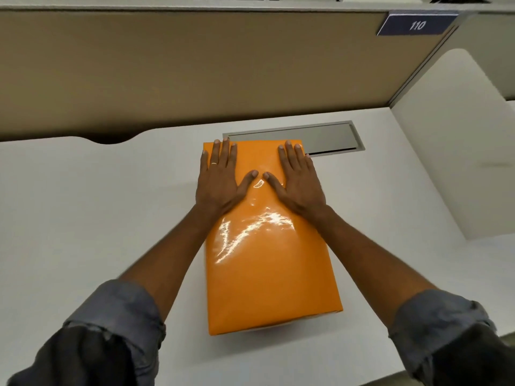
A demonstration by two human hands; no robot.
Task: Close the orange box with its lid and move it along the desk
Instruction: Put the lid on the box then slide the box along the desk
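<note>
Sleeves [111, 324] are rolled to the forearms. Left hand [220, 179] and right hand [298, 181] lie flat, fingers spread, pressing the far half of the lid [267, 260]. Box sits mid-desk [83, 207], its far end overlapping the cable tray [320, 137]. Lid appears seated; closing looks near complete. Next: grip the sides and slide.

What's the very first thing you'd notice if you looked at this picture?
The big shiny orange box in the middle of the white desk, with its lid on. The left hand and right hand lie flat on its far end, fingers spread. Just behind it, a grey metal panel is set into the desk, and a blue sign reading 110 sits top right.
</note>
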